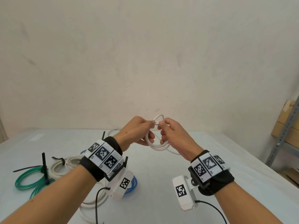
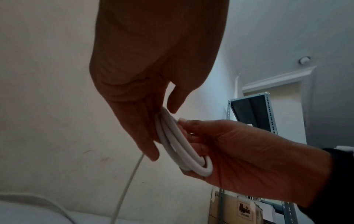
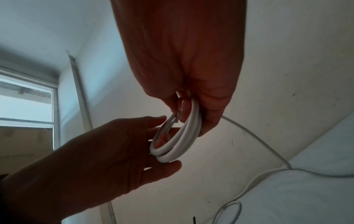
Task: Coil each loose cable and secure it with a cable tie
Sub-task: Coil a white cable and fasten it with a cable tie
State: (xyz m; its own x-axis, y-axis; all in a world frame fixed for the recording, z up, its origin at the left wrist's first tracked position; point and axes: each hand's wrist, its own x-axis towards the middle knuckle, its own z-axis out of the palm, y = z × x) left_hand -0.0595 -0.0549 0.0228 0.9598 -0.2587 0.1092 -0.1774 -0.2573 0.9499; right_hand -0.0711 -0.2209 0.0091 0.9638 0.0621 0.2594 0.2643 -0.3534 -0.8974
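A white cable coil (image 1: pixel 157 147) of a few loops hangs in the air above the table's middle, between both hands. My left hand (image 1: pixel 139 130) pinches its top with thumb and forefinger, and its other fingers reach through the loops. My right hand (image 1: pixel 169 131) grips the same top from the other side, fingers curled through the coil. In the left wrist view the coil (image 2: pixel 182 148) lies between left fingers (image 2: pixel 145 136) and the right hand (image 2: pixel 229 151). The right wrist view shows the coil (image 3: pixel 182 144) under the right hand (image 3: pixel 191 75), with the left hand (image 3: pixel 124 151) against it. A loose tail (image 3: pixel 258 139) trails down to the table.
On the white table (image 1: pixel 210 167) at the left lie a green coil (image 1: pixel 29 178) with black ties, a cream coil (image 1: pixel 61 167) with a tie, a blue coil (image 1: pixel 134 183) and thick white cable (image 1: pixel 90 206). A metal shelf (image 1: pixel 284 135) with cardboard boxes stands at the right.
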